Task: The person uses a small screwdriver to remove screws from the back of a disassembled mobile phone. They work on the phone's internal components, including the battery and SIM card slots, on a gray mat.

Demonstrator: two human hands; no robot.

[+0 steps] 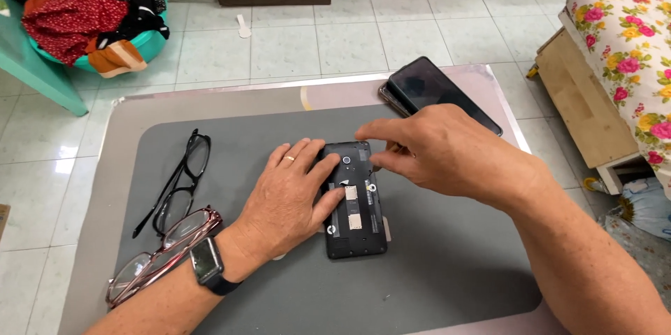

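Nearest to the camera, two bare forearms, a dark smartwatch (207, 262) on the left wrist. Left hand (290, 195) laid flat, fingers spread and lightly pressing on the left edge of the opened black phone (355, 198), thumb on its inner face, a ring on one finger; probably placed so to keep the phone from sliding. Right hand (437, 150) hovering over the top right corner of the phone, index finger stretched out to the left, thumb and other fingers curled together close to the phone's upper edge. Whether something small is pinched between them, cannot tell.

Phone itself lying face down, back cover removed, camera lens and card slots visible, in the middle of the grey mat (433, 265). Mat spread on the low worktop (98, 188), likely to protect the parts and stop small pieces from rolling.

Beyond the phone, up and to the right, a second dark phone (437, 90) lying flat, partly off the mat, near the worktop's far edge. Left of the opened phone, black-framed glasses (183, 177), folded, on the mat. Nearer and left of the phone, reddish-framed glasses (164, 254), beside the left wrist.

Farther from the phone, tiled floor (349, 34) around the worktop, a green basin with clothes (91, 20) at far left, a flowered bed cover (629, 48) at far right.
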